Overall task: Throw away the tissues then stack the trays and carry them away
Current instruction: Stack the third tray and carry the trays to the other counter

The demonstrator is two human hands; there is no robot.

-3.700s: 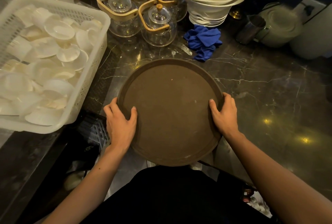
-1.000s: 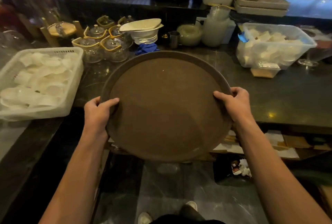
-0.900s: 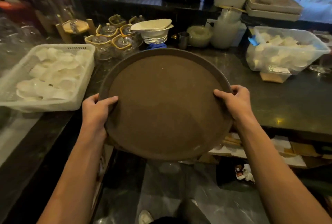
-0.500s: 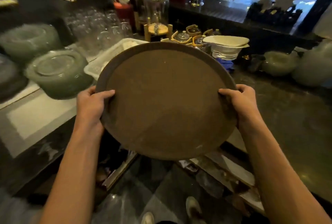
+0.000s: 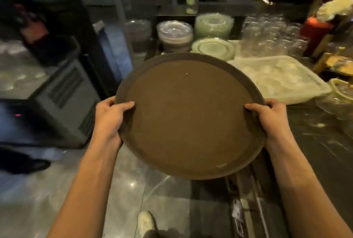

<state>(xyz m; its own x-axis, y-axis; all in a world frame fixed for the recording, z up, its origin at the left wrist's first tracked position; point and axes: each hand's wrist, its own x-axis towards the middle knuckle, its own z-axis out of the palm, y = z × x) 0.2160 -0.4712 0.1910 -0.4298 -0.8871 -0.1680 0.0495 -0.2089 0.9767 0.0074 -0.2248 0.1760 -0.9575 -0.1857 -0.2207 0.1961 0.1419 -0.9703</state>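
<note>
Both hands, left hand [image 5: 110, 117] and right hand [image 5: 271, 118], grip the round tray [image 5: 189, 115].

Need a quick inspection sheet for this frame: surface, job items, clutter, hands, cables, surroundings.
Surface: dark counter at right, glossy.
Job's things: round brown tray held in the air, top bare; no tissues seen.
Clutter: white basket of dishes, plate stacks, glasses.
Grippers: left hand and right hand grip opposite rims.
Cables: nothing seen.
Surroundings: grey machine at left, shiny floor, blurred.
</note>
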